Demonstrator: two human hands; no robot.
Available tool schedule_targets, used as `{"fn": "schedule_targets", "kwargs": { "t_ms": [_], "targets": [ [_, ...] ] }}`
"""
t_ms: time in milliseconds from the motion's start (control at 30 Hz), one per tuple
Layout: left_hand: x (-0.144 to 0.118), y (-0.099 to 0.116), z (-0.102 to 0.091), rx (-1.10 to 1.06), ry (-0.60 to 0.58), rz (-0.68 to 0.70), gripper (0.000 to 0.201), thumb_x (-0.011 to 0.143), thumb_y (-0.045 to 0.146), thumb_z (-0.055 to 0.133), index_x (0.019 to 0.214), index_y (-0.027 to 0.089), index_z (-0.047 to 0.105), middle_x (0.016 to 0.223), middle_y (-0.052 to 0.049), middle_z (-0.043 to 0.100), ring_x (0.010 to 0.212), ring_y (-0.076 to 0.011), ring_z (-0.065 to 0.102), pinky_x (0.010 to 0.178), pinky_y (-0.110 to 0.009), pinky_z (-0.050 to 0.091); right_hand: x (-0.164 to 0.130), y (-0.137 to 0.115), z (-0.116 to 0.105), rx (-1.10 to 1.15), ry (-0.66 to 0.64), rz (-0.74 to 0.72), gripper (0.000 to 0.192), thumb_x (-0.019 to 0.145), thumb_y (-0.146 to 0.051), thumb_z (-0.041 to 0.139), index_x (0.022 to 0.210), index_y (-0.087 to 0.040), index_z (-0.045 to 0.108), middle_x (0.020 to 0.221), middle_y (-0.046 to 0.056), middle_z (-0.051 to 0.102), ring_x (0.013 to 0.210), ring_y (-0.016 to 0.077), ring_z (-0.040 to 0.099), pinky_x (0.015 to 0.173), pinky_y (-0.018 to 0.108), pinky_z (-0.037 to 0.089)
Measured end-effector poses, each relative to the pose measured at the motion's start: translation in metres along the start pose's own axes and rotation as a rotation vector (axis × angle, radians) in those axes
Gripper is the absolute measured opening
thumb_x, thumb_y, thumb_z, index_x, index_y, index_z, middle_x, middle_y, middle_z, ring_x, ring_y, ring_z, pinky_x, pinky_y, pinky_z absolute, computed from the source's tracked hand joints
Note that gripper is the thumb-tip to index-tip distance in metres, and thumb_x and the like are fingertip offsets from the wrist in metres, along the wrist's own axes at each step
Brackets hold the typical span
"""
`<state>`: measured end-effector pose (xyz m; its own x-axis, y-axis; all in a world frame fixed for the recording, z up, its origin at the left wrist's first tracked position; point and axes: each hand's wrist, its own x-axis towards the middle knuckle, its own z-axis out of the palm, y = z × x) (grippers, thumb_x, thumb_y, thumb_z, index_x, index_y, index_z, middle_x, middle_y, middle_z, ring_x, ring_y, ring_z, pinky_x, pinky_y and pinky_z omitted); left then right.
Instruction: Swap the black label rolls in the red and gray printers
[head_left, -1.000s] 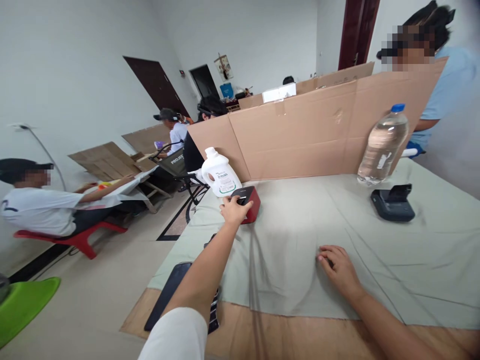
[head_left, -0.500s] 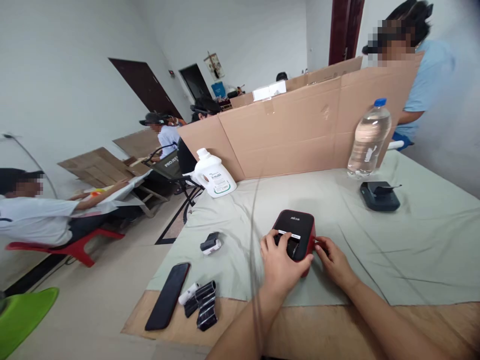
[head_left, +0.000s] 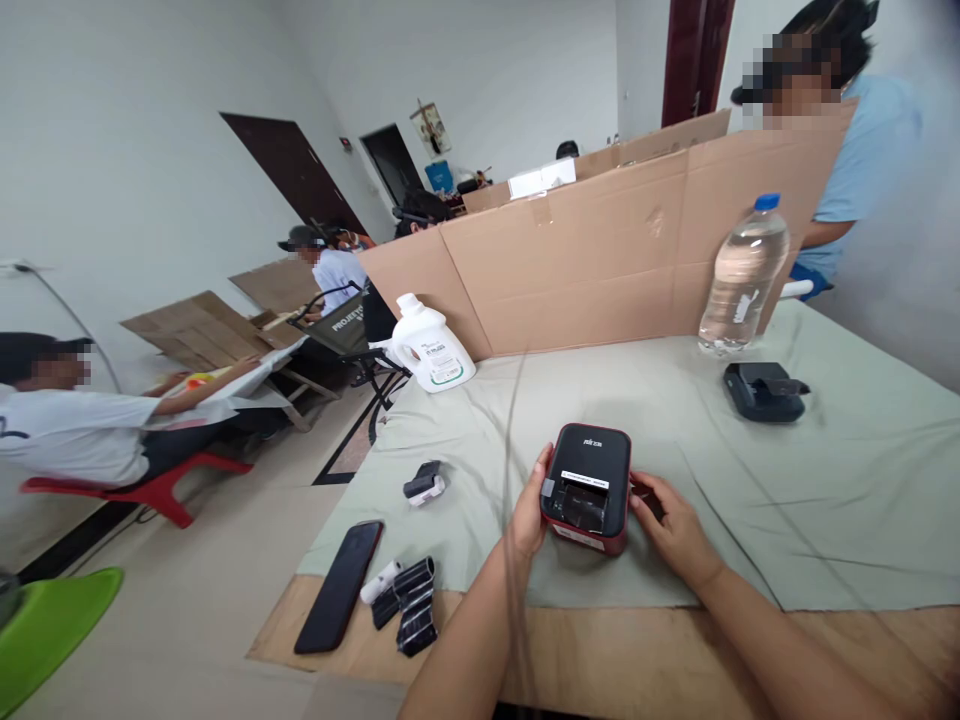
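Note:
A small red and black label printer (head_left: 587, 483) sits on the grey-green cloth (head_left: 825, 500) near the table's front edge. My left hand (head_left: 529, 510) presses against its left side with the thumb up by its top corner. My right hand (head_left: 673, 527) rests against its right side, fingers curled at its edge. The printer's front slot faces me.
A black phone (head_left: 341, 583), dark paper rolls (head_left: 409, 605) and a small black and white device (head_left: 424, 482) lie at the left. A white jug (head_left: 431, 347), water bottle (head_left: 741, 276) and dark blue printer (head_left: 763, 390) stand before a cardboard divider (head_left: 600, 260). Other people sit at the left and stand behind.
My left hand brought the red printer from beside the white jug to the front of the table. My left hand shifted from its top to its left side, and my right hand now touches it.

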<state>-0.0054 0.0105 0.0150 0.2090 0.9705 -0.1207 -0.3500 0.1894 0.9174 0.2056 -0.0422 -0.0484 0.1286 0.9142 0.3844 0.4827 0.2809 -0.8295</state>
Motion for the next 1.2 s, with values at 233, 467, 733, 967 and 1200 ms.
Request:
{"fn": "schedule_targets", "kwargs": {
  "t_ms": [233, 467, 733, 967, 1200],
  "targets": [
    [-0.012, -0.009, 0.008, -0.140, -0.044, 0.002, 0.058, 0.086, 0.045, 0.056, 0.140, 0.027, 0.046, 0.154, 0.002, 0.035, 0.146, -0.0214, 0.023, 0.119, -0.035, 0.021, -0.003, 0.003, -0.001, -0.053, -0.002, -0.192, 0.040, 0.096, -0.035, 0.043, 0.134, -0.023, 0.049, 0.128, 0.011, 0.061, 0.116, 0.0233, 0.058, 0.099, 0.041, 0.048],
    [-0.012, -0.005, 0.002, -0.237, -0.019, -0.091, 0.072, 0.063, 0.016, 0.057, 0.134, 0.026, 0.050, 0.144, -0.001, 0.050, 0.138, -0.0249, 0.037, 0.113, -0.037, 0.029, -0.003, -0.018, -0.003, -0.118, 0.064, -0.378, 0.057, 0.094, -0.049, 0.039, 0.143, -0.020, 0.035, 0.145, 0.017, 0.039, 0.132, 0.0316, 0.041, 0.104, 0.054, 0.040],
    [-0.006, -0.003, 0.006, -0.230, 0.064, -0.063, 0.067, 0.052, 0.011, 0.052, 0.118, 0.022, 0.056, 0.131, -0.003, 0.057, 0.128, -0.0257, 0.046, 0.105, -0.035, 0.036, -0.011, -0.040, 0.001, -0.281, 0.058, -0.650, 0.043, 0.082, -0.047, 0.063, 0.118, -0.024, 0.061, 0.155, 0.012, 0.025, 0.135, 0.0370, 0.033, 0.103, 0.056, 0.038],
    [-0.005, -0.005, 0.009, -0.137, 0.135, 0.005, 0.067, 0.051, 0.011, 0.049, 0.117, 0.022, 0.054, 0.132, -0.004, 0.056, 0.130, -0.0242, 0.043, 0.107, -0.033, 0.032, -0.013, -0.041, 0.002, -0.332, 0.074, -0.638, 0.039, 0.079, -0.036, 0.069, 0.116, -0.025, 0.063, 0.154, 0.009, 0.028, 0.135, 0.0358, 0.035, 0.103, 0.054, 0.041],
    [-0.007, -0.008, 0.007, -0.143, 0.091, -0.007, 0.063, 0.055, 0.013, 0.050, 0.116, 0.023, 0.054, 0.128, -0.003, 0.057, 0.122, -0.0238, 0.050, 0.101, -0.034, 0.038, -0.013, -0.032, 0.004, -0.281, 0.044, -0.575, 0.053, 0.080, -0.050, 0.063, 0.127, -0.028, 0.055, 0.151, 0.010, 0.032, 0.137, 0.0372, 0.034, 0.105, 0.058, 0.038]
  ]
}}
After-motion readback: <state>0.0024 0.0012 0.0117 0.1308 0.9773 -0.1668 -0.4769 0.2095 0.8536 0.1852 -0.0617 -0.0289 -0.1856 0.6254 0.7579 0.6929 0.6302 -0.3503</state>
